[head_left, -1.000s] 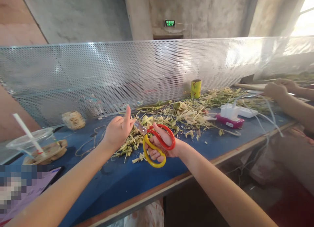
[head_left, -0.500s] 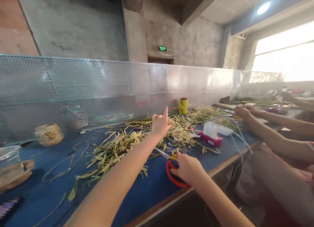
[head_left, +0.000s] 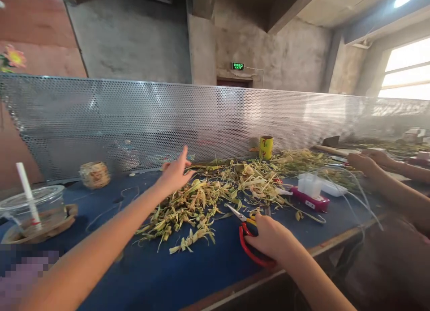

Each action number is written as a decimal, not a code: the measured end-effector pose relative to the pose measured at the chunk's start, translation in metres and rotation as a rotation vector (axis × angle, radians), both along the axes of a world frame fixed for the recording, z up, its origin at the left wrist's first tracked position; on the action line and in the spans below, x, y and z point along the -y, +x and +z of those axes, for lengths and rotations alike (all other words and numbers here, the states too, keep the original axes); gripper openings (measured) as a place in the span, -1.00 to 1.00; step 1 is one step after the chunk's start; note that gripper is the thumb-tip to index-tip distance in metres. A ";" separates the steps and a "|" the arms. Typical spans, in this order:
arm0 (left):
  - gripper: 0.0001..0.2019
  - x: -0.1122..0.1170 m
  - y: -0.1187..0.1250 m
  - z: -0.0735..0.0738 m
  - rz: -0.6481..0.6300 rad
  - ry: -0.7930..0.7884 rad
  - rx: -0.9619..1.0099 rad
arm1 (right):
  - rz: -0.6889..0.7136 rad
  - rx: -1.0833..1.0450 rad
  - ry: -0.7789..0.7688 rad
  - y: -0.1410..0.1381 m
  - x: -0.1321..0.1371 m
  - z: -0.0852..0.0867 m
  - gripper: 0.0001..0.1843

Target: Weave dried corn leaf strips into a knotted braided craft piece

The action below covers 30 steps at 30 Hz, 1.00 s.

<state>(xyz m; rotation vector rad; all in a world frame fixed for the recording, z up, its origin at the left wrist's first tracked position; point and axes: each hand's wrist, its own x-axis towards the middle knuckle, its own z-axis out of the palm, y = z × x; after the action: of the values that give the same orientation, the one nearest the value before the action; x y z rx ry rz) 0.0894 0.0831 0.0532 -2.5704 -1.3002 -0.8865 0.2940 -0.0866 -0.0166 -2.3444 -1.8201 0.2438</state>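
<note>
My left hand (head_left: 176, 173) hovers above the back left of a heap of dried, yellow-green plant stems and leaves (head_left: 191, 206). Its index finger is stretched out and the thumb stands apart; I see nothing held in it. Near the front edge of the blue table, my right hand (head_left: 270, 235) grips scissors (head_left: 257, 254) with red handles. Their blades appear closed and point toward the heap, their tips close to its front edge. Part of the handles is hidden behind my fingers.
A yellow can (head_left: 266, 148) stands by the perforated metal screen (head_left: 161, 118). To the right is a magenta box (head_left: 311, 200) with clear plastic and tubing. A lidded plastic cup (head_left: 50, 199) with a straw and a jar (head_left: 95, 175) are left. Another person's hands (head_left: 364, 162) work at right.
The view has turned left, showing the cup with its straw. My left hand has moved left across the heap. My right hand still holds the scissors near the table edge.
</note>
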 end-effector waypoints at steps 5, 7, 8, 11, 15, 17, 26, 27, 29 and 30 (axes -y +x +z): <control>-0.23 0.014 -0.075 -0.016 0.022 -0.151 -0.029 | -0.010 0.078 0.060 -0.011 -0.018 0.016 -0.81; -0.20 0.023 -0.077 -0.028 -0.021 -0.218 -0.045 | -0.027 0.133 0.158 -0.019 -0.027 0.020 -0.83; -0.18 0.026 -0.074 -0.033 -0.021 -0.217 -0.046 | -0.017 0.145 0.206 -0.023 -0.031 0.021 -0.85; -0.24 0.031 -0.060 -0.041 -0.006 -0.206 -0.051 | 0.113 0.022 0.298 -0.039 -0.041 0.021 -0.83; -0.30 0.034 -0.056 -0.037 0.031 -0.179 -0.006 | 0.264 -0.458 0.317 -0.064 -0.057 0.017 -0.74; -0.31 0.040 -0.062 -0.034 0.052 -0.155 0.062 | 0.286 -0.693 0.293 -0.076 -0.068 0.017 -0.70; -0.34 0.062 -0.088 -0.042 -0.148 -0.244 0.481 | 0.432 -1.259 0.308 -0.125 -0.117 0.031 -0.59; -0.32 0.062 -0.088 -0.045 -0.164 -0.237 0.511 | 0.451 -1.296 0.327 -0.128 -0.120 0.030 -0.59; -0.25 0.062 -0.087 -0.050 -0.183 -0.251 0.621 | 0.495 -1.352 0.338 -0.134 -0.124 0.027 -0.57; -0.22 0.062 -0.086 -0.052 -0.197 -0.294 0.680 | 0.518 -1.371 0.331 -0.136 -0.125 0.025 -0.55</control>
<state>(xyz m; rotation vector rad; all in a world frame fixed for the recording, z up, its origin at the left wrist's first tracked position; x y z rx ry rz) 0.0031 0.0213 0.0016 -2.7591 -1.4155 -1.8545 0.1578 0.0380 0.0080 -0.8735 -1.4063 1.1325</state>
